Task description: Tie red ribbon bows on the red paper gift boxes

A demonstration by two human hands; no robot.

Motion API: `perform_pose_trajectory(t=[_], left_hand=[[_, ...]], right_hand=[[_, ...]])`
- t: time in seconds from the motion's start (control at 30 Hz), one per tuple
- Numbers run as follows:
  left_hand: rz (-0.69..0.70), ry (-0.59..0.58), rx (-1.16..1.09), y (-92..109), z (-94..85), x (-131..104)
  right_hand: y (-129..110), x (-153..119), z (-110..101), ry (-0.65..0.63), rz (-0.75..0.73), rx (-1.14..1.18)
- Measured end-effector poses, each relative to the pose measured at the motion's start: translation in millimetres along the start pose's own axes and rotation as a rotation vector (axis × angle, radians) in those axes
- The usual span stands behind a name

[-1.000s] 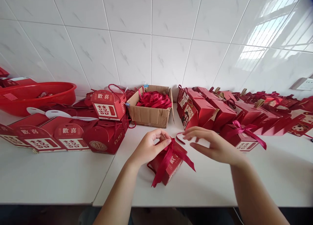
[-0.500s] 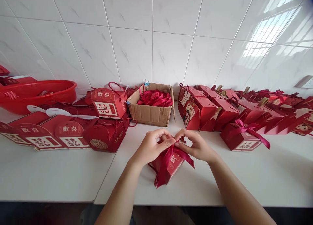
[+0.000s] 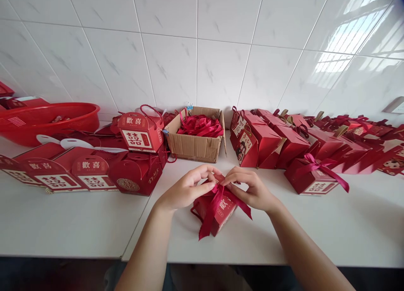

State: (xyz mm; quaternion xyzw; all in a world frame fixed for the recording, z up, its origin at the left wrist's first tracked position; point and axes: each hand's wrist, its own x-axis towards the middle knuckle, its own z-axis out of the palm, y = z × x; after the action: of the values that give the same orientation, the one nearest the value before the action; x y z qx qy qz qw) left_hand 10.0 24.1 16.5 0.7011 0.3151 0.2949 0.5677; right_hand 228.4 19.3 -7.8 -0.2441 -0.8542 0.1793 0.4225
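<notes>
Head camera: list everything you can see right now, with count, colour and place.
Gift box: one, red, front centre of the table, between both hands.
Ribbon: one, dark red, on that box, tails hanging forward.
Cardboard box: one, brown, behind it, full of red ribbons.
Handled boxes: several, red, left side.
Basin: one, red, far left.
Row of boxes: many, red, right side.
Bowed box: one, red, front of that row.
Table: white.
Left hand: pinching the ribbon.
Right hand: pinching the ribbon.
</notes>
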Motion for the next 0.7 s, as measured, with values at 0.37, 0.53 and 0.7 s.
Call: perform_pose_trajectory(t=[0.37, 0.53, 0.7], left_hand=[[0.049, 0.053, 0.086, -6.5, 7.7, 6.7], [0.019, 0.084, 0.078, -5.8, 9.1, 6.7], [0.01, 0.068, 0.079, -1.8, 4.3, 2.7]], right_hand=[[1.4, -2.6, 3.4, 0.016, 0.03, 0.026], [0.9, -2.5, 3.3, 0.012, 0.02, 0.007], [1.7, -3.1, 3.4, 0.015, 0.027, 0.018]])
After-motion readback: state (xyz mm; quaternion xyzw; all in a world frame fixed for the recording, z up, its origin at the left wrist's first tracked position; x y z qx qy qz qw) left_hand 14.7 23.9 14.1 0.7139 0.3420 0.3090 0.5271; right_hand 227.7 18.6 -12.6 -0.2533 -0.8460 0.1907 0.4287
